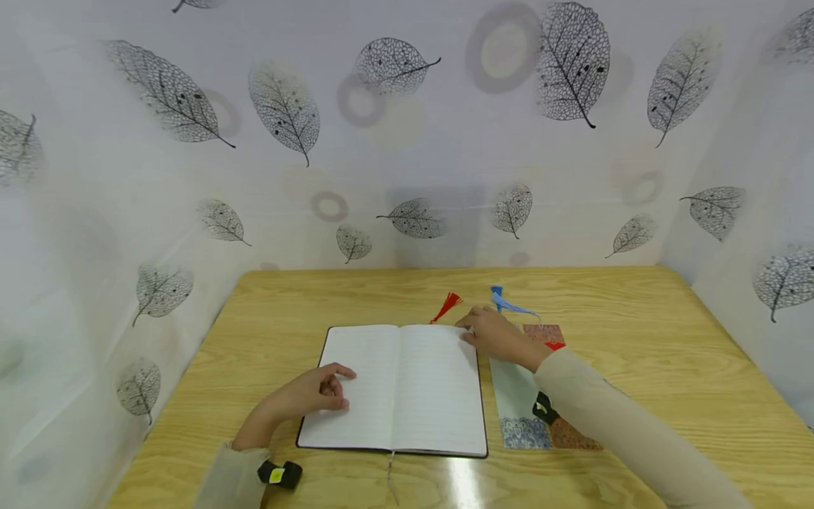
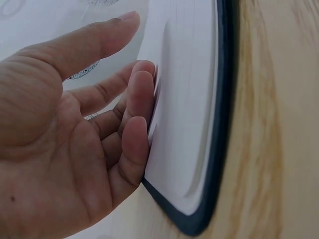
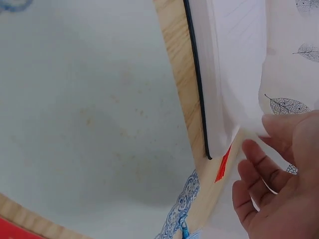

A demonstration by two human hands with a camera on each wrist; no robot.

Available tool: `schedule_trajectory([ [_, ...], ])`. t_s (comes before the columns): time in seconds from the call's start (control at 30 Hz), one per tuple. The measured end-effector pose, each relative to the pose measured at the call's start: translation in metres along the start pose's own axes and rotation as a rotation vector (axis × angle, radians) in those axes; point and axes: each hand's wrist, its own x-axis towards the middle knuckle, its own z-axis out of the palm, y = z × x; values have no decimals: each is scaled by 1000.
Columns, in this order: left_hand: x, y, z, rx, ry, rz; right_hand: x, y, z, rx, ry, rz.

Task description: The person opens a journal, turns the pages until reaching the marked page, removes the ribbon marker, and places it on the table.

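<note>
An open notebook (image 1: 356, 382) with a dark cover and ruled white pages lies flat on the table. My right hand (image 1: 492, 336) is at its top right corner. In the right wrist view, that hand's thumb and forefinger pinch the corner of a page (image 3: 241, 59), which curves up from the stack. My left hand (image 1: 311, 392) rests on the left page, fingers loosely bent, holding nothing. In the left wrist view, its fingertips (image 2: 134, 134) touch the paper. A red tassel (image 1: 448, 305) sticks out past the notebook's top edge.
Right of the notebook lie a pale bookmark card (image 1: 511, 392) with blue patterned ends and a reddish patterned card (image 1: 543, 332), partly under my right forearm. A blue tassel (image 1: 515, 304) lies above them. A thin ribbon (image 1: 391, 477) hangs from the notebook's lower edge onto the wooden table (image 1: 668, 367).
</note>
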Motion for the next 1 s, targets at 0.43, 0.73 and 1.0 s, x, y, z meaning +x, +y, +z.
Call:
schedule_trajectory([
  [0.43, -4, 1, -4, -21, 1, -30, -24, -2, -11, 524, -123, 32],
  [0.73, -15, -5, -19, -25, -24, -75, -27, -27, -1, 855, -185, 60],
  [1.0, -23, -9, -29, -66, 8, -64, -17, -58, 16, 844, -293, -10],
])
